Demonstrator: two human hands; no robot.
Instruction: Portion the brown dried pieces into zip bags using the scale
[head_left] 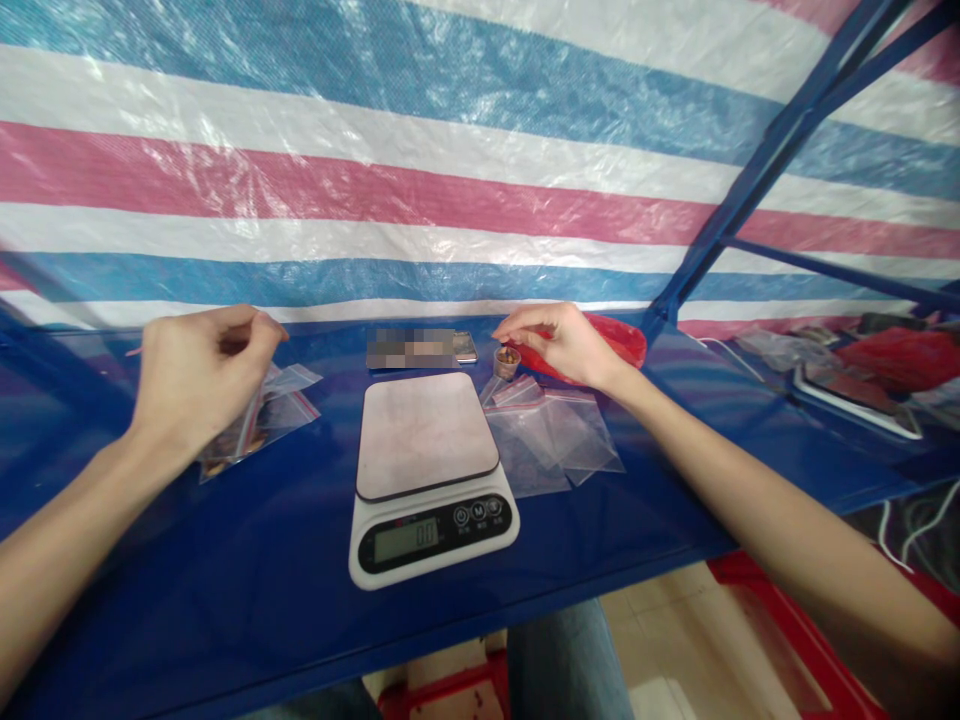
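Note:
My left hand [196, 378] is closed in a pinch over a small pile of clear zip bags [255, 420] on the left; one bag holds brown pieces. My right hand [564, 340] is pinched above a small cup [507, 362] filled with brown pieces, right in front of a red plastic bag [626, 342]. A white kitchen scale [429, 470] with a bare platform stands between my hands. Several unfilled clear zip bags [551, 430] lie to the right of the scale, under my right wrist.
The blue table [225, 570] runs left to right, with a striped tarp [450, 150] hanging behind it. A flat silver object [465, 347] lies behind the scale. A blue metal frame [750, 190] rises at the right, and a neighbouring table holds red bags [892, 358].

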